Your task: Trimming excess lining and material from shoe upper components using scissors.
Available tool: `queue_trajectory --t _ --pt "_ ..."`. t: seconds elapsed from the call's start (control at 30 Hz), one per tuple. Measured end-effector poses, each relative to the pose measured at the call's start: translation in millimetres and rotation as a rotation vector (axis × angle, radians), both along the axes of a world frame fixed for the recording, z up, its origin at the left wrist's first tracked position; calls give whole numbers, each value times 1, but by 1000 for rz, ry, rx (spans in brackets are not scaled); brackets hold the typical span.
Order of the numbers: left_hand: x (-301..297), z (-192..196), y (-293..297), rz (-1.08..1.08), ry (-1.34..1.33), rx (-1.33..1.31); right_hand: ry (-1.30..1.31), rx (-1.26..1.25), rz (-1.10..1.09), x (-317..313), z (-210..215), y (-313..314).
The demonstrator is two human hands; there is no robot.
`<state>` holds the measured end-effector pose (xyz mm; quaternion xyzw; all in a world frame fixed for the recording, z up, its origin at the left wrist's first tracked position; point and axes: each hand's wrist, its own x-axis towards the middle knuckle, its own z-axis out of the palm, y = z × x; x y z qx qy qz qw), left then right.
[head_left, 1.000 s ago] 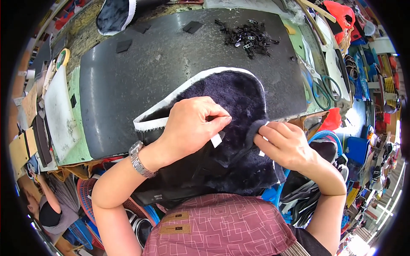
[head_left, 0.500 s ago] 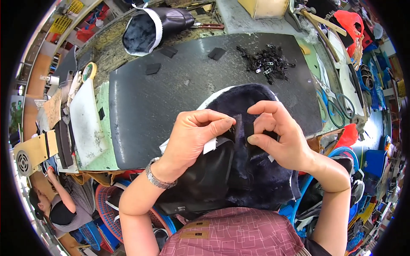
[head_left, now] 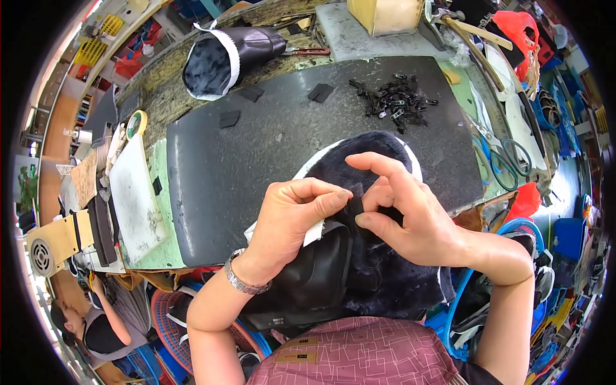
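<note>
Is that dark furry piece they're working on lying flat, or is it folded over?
Folded over. The furry piece has its smooth black outer side turned back under the left hand, while the right hand pinches the fur lining.

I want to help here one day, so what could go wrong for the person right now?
1. The small black patch is held only by fingertips of the left hand and right hand; it might slip and vanish in the dark furry piece.
2. That piece hangs over the black mat edge toward the lap, so it could slide off.
</note>
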<state>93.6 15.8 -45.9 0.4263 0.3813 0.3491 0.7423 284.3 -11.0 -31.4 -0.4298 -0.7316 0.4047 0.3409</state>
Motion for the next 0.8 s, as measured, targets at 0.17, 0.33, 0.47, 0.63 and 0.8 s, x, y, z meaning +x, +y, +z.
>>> queue_trajectory --t 0.17,0.33,0.47,0.63,0.8 --pt "-2 -2 -2 -15 14 -35 30 60 -51 -3 -1 -1" --pt "-5 -2 -2 -49 21 -72 21 135 -104 -7 -4 -4" --pt "-6 -2 -3 -52 19 -78 7 191 -138 -10 -7 -4" --pt "-2 -3 -2 -35 8 -83 -45 241 -90 -5 -5 0" --pt "1 -1 -2 -8 -13 -72 -159 581 -31 -7 1 1"
